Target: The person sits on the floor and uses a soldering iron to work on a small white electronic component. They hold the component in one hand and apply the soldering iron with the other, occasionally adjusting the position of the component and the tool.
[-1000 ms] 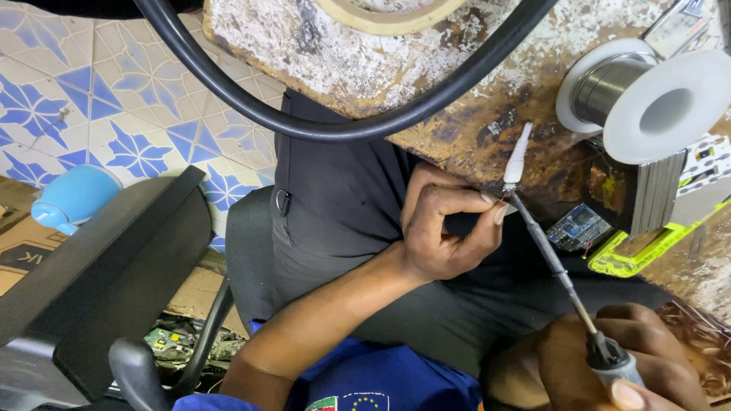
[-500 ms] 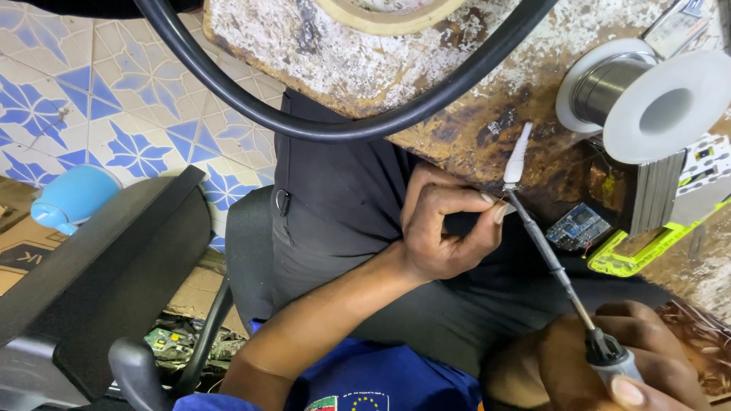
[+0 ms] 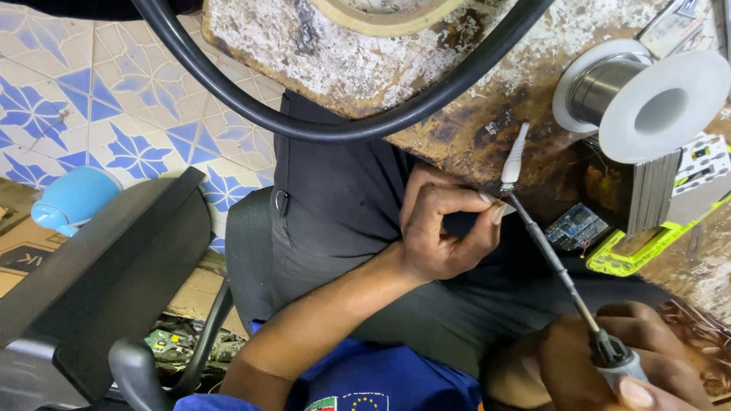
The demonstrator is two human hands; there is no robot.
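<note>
Head view. I saw the scene under even, fairly bright, diffuse light with no single source evident. The white solder spool [image 3: 647,99] flange was the brightest area, close to washed out, and the black cable [image 3: 335,125] carried a thin specular streak along its curve. Shadow pooled beneath the table [image 3: 472,68] edge and over the dark clothing. I found the centre sharp; the right hand [image 3: 609,365] at the bottom edge looked slightly soft. Straight lines bowed mildly toward the corners.
</note>
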